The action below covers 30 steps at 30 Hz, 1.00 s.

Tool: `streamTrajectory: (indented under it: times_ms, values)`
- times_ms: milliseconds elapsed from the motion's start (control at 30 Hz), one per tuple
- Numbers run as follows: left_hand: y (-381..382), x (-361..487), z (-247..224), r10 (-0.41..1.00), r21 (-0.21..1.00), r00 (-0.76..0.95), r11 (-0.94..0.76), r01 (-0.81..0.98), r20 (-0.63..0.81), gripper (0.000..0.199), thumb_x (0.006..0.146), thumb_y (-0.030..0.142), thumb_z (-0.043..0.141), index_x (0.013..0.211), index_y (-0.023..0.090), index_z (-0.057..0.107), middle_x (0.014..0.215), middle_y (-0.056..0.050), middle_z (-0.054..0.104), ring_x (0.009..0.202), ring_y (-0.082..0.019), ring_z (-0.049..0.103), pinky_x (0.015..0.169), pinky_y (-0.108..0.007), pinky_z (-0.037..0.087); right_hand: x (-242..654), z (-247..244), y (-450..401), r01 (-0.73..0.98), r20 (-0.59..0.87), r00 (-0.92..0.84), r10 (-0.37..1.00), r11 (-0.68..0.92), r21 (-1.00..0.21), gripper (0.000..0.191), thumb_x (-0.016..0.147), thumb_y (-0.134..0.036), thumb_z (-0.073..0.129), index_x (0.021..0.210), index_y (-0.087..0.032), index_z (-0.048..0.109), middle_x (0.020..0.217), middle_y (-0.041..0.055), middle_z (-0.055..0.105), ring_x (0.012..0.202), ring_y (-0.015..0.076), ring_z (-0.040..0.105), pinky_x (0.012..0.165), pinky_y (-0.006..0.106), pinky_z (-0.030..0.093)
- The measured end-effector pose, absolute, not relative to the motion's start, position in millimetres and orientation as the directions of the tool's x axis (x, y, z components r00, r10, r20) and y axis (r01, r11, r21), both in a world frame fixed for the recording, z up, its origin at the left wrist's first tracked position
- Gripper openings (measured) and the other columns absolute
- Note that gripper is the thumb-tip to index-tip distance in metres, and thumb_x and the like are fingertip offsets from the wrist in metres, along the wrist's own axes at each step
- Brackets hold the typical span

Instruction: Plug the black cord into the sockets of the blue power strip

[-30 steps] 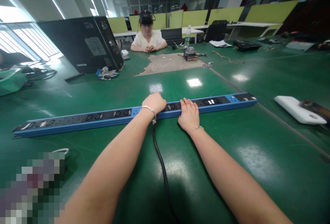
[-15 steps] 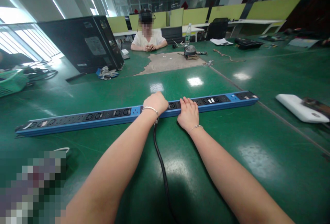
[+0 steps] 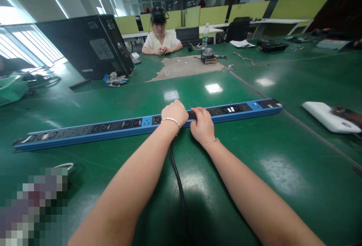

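A long blue and black power strip (image 3: pixel 124 127) with several sockets lies across the green table. My left hand (image 3: pixel 175 112) is closed in a fist on top of its middle. From beneath that hand a black power cable (image 3: pixel 178 178) runs down toward me; its upper end is hidden in or under the fist. Just to the right, my right hand (image 3: pixel 203 124) rests on the strip, fingers bent over the top and the palm against the near side. A thin bracelet circles each wrist.
A black computer case (image 3: pixel 90 48) stands at the left, with work gloves (image 3: pixel 115 79) beside it. Across the green table (image 3: pixel 243 170) sits a person (image 3: pixel 161 42) near a water bottle (image 3: pixel 205 36). A white device (image 3: pixel 329 117) lies at the right; a blurred-out object (image 3: pixel 36 200) is at lower left.
My left hand has slid a little right along the strip, uncovering a socket on its left, and the cable's top went with it. My right hand has shifted slightly left, nearer to it.
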<state>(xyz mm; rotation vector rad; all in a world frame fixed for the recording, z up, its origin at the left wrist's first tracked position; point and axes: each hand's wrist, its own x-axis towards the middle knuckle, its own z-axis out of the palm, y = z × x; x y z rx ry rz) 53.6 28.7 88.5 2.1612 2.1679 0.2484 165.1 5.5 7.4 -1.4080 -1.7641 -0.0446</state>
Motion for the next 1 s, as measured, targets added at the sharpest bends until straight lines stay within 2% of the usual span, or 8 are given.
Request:
streamTrajectory:
  times_ms: [133,300,467,533,600,767,900,1000]
  values:
    - [27,56,87,0.997,0.159,0.008,-0.021,0.987,0.077,0.029,0.078,0.024,0.046,0.102,0.010,0.054,0.097,-0.021,0.067,0.093,-0.029,0.066,0.078,-0.037,0.051,155,19,-2,0.729,0.532,-0.049,0.845,0.395,-0.559,0.044,0.073,-0.007,0.038,0.110,-0.013,0.062,0.107,0.0115,0.064,0.104,0.0212,0.056,0.095,0.033,0.043]
    - [27,53,86,0.998,0.178,-0.001,-0.010,0.984,0.065,0.035,0.078,0.029,0.049,0.106,0.009,0.054,0.100,-0.022,0.067,0.094,-0.028,0.066,0.079,-0.036,0.050,148,24,-4,0.617,0.361,-0.010,0.933,0.290,-0.732,0.048,0.076,-0.009,0.039,0.121,-0.014,0.056,0.115,0.0087,0.065,0.102,0.0176,0.060,0.093,0.030,0.045]
    - [37,28,87,0.997,0.346,0.073,-0.058,0.936,-0.031,0.039,0.084,0.044,0.040,0.095,0.016,0.064,0.090,-0.012,0.071,0.088,-0.024,0.067,0.078,-0.032,0.050,144,28,-1,0.520,0.269,-0.035,0.963,0.247,-0.818,0.043,0.087,-0.024,0.041,0.128,-0.015,0.051,0.107,0.0055,0.067,0.082,0.0126,0.064,0.080,0.025,0.049]
    - [37,13,84,0.976,0.470,0.191,-0.121,0.874,-0.105,0.047,0.089,0.046,0.030,0.095,0.018,0.067,0.081,-0.007,0.072,0.079,-0.019,0.067,0.076,-0.029,0.050,141,36,0,0.595,0.271,-0.042,0.962,0.242,-0.766,0.039,0.088,-0.035,0.044,0.118,-0.015,0.058,0.102,0.0067,0.068,0.086,0.0143,0.064,0.081,0.026,0.048]
    - [34,-2,77,0.971,0.511,0.230,-0.164,0.843,-0.068,0.044,0.091,0.040,0.029,0.104,0.020,0.066,0.091,-0.005,0.072,0.086,-0.016,0.066,0.081,-0.026,0.048,135,48,2,0.698,0.238,-0.047,0.970,0.202,-0.687,0.036,0.086,-0.041,0.048,0.106,-0.015,0.065,0.097,0.0077,0.070,0.090,0.0172,0.064,0.082,0.026,0.047]
    - [15,-35,46,0.958,0.264,0.156,-0.219,0.939,0.239,0.041,0.088,0.037,0.040,0.120,0.019,0.059,0.122,-0.009,0.062,0.115,-0.020,0.053,0.101,-0.032,0.037,118,78,13,0.897,0.089,-0.059,0.994,0.092,-0.433,0.032,0.082,-0.034,0.050,0.092,-0.011,0.069,0.089,0.0163,0.071,0.087,0.0241,0.067,0.076,0.029,0.048]
    - [-1,-49,28,0.946,0.120,0.207,-0.242,0.963,0.250,0.058,0.084,0.054,0.046,0.132,0.021,0.046,0.140,-0.009,0.047,0.132,-0.025,0.038,0.110,-0.044,0.023,111,88,21,0.949,-0.010,-0.097,0.995,0.090,-0.302,0.028,0.080,-0.022,0.048,0.089,-0.008,0.071,0.088,0.0206,0.070,0.087,0.0264,0.068,0.073,0.031,0.050]
    - [-5,-50,24,0.939,0.098,0.215,-0.249,0.964,0.269,0.064,0.082,0.056,0.047,0.135,0.021,0.043,0.141,-0.011,0.046,0.132,-0.026,0.037,0.111,-0.045,0.021,105,88,19,0.971,0.003,-0.094,0.996,0.092,-0.219,0.029,0.081,-0.017,0.046,0.093,-0.009,0.071,0.092,0.0214,0.070,0.089,0.0264,0.068,0.076,0.033,0.050]
